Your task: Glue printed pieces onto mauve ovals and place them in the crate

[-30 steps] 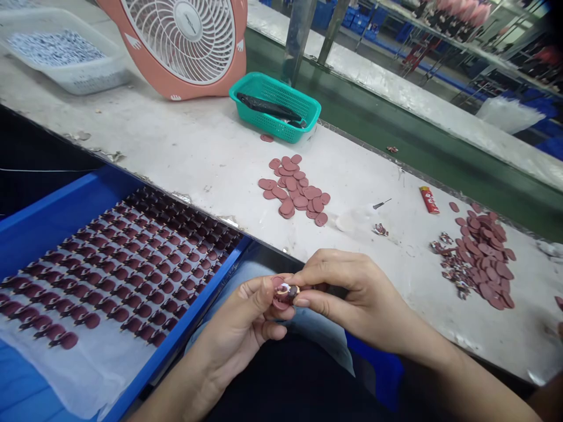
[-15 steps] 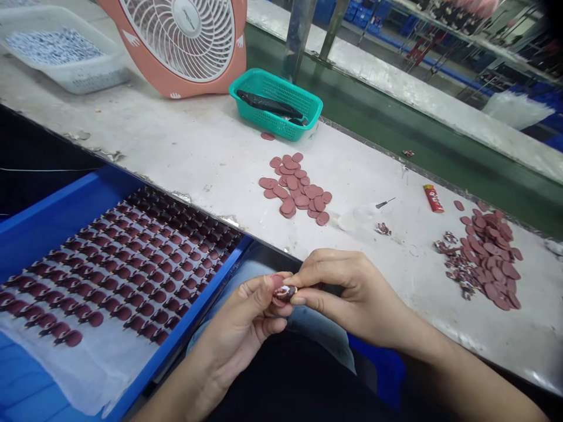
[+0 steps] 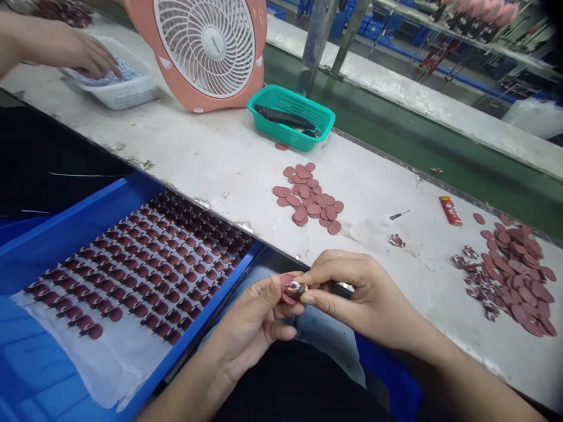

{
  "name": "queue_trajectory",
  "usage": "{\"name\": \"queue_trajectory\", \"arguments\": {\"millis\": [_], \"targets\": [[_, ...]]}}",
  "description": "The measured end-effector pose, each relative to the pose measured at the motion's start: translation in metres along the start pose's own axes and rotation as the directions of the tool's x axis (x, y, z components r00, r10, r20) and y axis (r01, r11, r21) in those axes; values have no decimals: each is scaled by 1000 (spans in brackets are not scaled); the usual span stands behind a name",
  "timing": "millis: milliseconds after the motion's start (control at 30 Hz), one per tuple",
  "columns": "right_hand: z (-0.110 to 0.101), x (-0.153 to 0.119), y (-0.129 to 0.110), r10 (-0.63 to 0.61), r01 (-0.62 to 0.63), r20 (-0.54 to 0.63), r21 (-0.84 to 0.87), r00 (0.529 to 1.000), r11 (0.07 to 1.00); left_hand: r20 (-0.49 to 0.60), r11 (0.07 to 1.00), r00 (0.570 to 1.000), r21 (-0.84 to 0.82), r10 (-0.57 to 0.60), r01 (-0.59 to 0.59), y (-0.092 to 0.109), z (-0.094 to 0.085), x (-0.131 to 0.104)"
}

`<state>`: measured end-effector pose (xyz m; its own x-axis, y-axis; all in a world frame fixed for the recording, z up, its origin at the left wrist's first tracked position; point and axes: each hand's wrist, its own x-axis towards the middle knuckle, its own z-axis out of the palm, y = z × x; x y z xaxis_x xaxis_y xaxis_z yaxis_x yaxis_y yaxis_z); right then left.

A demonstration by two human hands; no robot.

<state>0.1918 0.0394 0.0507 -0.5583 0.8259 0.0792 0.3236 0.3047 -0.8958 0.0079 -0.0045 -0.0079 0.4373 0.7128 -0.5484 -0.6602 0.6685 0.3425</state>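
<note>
My left hand (image 3: pixel 253 316) pinches a reddish-brown oval disc (image 3: pixel 288 281) between thumb and fingers, just beyond the table's edge. Against that disc, my right hand (image 3: pixel 356 287) grips a small brown-and-white figure piece (image 3: pixel 299 289) with thumb and forefinger. The two hands meet there, and fingertips cover part of both pieces. Nearest on the table is a loose group of similar oval discs (image 3: pixel 308 199). To the right lie a larger pile of discs (image 3: pixel 523 269) and a heap of small brown-and-white pieces (image 3: pixel 481 287). A fine-tipped applicator bottle (image 3: pixel 367 230) rests between the piles.
A blue crate (image 3: pixel 83 225) at lower left holds rows of assembled pieces on white sheeting. Along the table stand a pink fan (image 3: pixel 193 97), a green basket (image 3: pixel 292 117) and a white tub (image 3: pixel 132 94). Another person's hand (image 3: pixel 88 55) reaches into the tub. A red wrapper (image 3: pixel 450 211) lies at right.
The view has shifted, so the scene sits further right and lower. Another person's hand has come into the white tub. My hands keep the same hold, with the small piece turned slightly.
</note>
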Motion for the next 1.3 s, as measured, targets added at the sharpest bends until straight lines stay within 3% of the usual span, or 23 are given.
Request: {"name": "queue_trajectory", "arguments": {"millis": [100,167,267,367,500,667,733,833,933,967,1000,1067,1133,1233,1300], "targets": [[6,2,4,-79,68,-94,-114,992,991,15,998,998,14,59,-59,4,-3,-1],[15,2,8,-181,130,-182,-262,966,956,-93,983,979,32,181,-179,3,-3,-3],[34,4,14,-408,241,-230,-524,883,817,-253,927,892,78,375,-367,0,2,-7],[53,6,19,-560,325,-173,-662,810,675,-288,873,826,104,485,-476,-3,4,-8],[71,14,24,-575,359,-152,-648,804,672,-301,821,764,194,570,-537,-2,-2,-8],[83,21,16,-575,354,-137,-666,807,657,-376,773,677,363,633,-520,0,-14,-8],[81,18,9,-605,407,-100,-652,790,640,-415,740,616,447,670,-503,6,-30,-14],[69,5,4,-617,462,-58,-608,785,646,-480,652,450,637,753,-412,22,-77,-37],[52,-9,11,-555,407,-67,-608,829,681,-510,557,257,815,821,-161,43,-146,-76],[47,-13,16,-541,385,-82,-614,837,689,-511,530,207,846,834,-49,49,-169,-89],[43,-16,20,-529,363,-99,-620,843,695,-510,506,186,860,840,75,55,-190,-101],[37,-20,30,-519,335,-121,-637,846,694,-509,446,206,848,836,287,62,-225,-119],[34,-23,36,-521,322,-132,-653,843,686,-515,364,280,817,810,448,66,-249,-128],[31,-24,39,-524,317,-127,-670,842,672,-521,234,382,774,763,588,67,-269,-125],[30,-25,39,-524,312,-119,-686,844,657,-525,167,422,750,739,641,67,-275,-120]]}}
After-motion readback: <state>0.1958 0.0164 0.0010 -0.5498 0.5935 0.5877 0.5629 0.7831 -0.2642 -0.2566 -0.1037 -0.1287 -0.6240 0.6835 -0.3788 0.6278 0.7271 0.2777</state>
